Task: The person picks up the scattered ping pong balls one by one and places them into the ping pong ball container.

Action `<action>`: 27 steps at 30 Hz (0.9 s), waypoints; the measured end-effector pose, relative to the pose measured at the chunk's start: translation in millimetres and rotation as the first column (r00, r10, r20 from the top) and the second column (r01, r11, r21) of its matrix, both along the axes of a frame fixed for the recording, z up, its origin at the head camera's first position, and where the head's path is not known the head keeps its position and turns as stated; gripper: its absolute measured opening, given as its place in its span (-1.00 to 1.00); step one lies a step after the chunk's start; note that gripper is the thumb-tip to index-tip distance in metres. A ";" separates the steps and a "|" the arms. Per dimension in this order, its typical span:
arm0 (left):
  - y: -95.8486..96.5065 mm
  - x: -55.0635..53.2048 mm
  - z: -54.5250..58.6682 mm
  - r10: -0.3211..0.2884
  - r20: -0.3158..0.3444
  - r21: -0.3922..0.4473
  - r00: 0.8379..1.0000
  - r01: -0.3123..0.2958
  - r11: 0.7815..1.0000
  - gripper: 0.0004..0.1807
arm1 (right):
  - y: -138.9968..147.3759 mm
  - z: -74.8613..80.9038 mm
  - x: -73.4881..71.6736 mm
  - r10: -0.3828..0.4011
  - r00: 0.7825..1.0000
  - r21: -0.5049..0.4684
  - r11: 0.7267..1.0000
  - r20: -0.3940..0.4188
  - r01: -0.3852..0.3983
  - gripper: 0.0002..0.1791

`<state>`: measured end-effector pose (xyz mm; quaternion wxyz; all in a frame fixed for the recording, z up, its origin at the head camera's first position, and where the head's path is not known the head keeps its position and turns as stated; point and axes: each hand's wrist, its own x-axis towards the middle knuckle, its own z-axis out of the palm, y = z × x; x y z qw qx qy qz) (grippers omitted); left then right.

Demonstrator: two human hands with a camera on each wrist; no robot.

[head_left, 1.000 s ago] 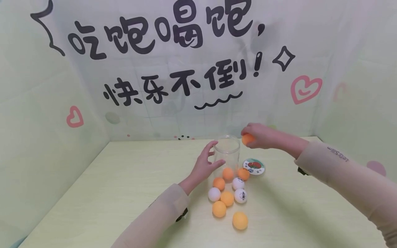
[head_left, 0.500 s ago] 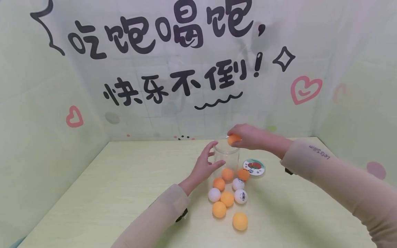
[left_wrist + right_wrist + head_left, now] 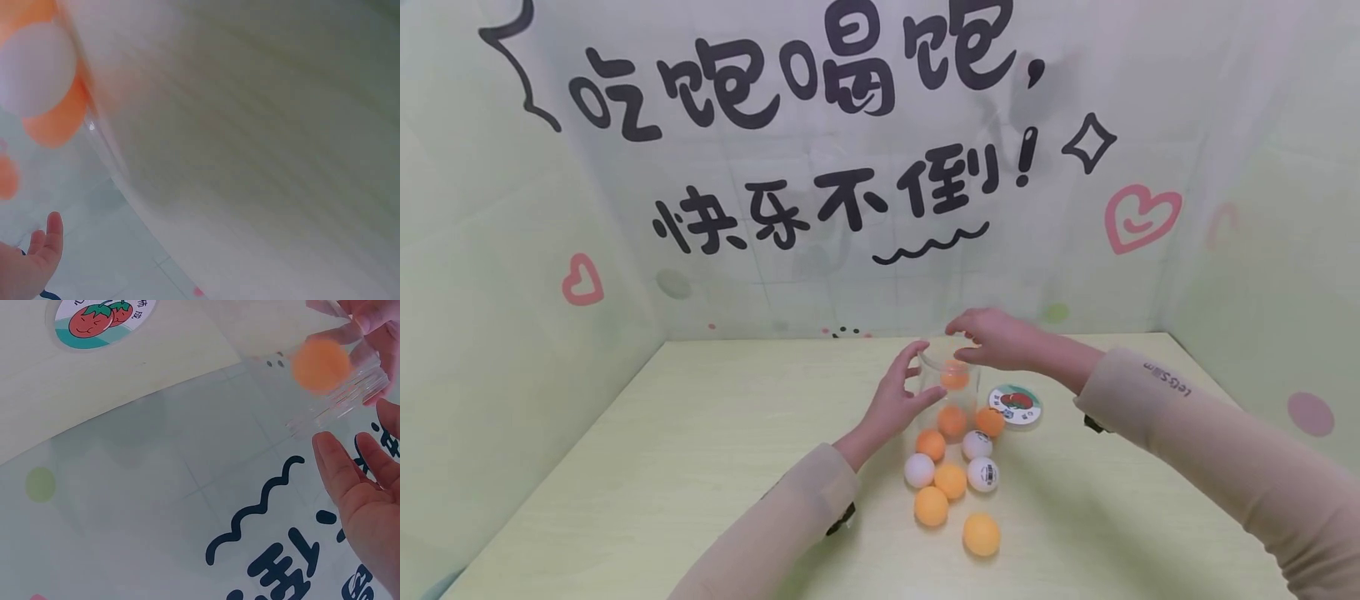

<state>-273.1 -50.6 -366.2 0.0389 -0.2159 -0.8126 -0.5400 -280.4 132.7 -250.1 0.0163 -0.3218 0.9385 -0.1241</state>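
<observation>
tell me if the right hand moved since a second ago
Yes, leftward: in the head view, the right hand has gone from right of the unmoved clear jar to over its mouth.

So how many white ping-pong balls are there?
3: one white ping-pong ball on the left, another to its right, a third just behind that; more could be hidden.

Screened-off booth (image 3: 1262,275), wider room unclear: pale table (image 3: 737,400), printed sheeting (image 3: 850,296) (hearts (image 3: 1142,220), Chinese lettering (image 3: 853,204)) on three sides.
</observation>
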 end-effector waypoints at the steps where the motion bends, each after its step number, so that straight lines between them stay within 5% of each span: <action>1: 0.1 -0.1 0.0 -0.003 0.001 0.003 1.000 0.003 1.000 -0.25 | 0.4 -0.2 0.1 0.005 1.000 -0.002 1.000 -0.006 -0.005 -0.62; 9: 0.2 0.5 1.1 -0.021 0.006 0.028 1.000 0.021 0.999 -0.24 | 8.5 2.3 2.5 0.003 0.998 -0.029 1.000 -0.058 -0.005 -0.67; 16: -0.5 1.8 0.7 -0.003 0.007 -0.003 1.000 0.003 1.000 -0.26 | 22.8 -4.6 -0.3 -0.079 0.995 -0.073 0.995 -0.062 0.075 -0.69; 27: -0.2 1.8 1.2 0.002 0.036 -0.012 0.999 -0.002 1.000 -0.25 | 44.1 -59.3 0.1 -0.097 0.992 -0.032 0.994 0.080 0.100 -0.65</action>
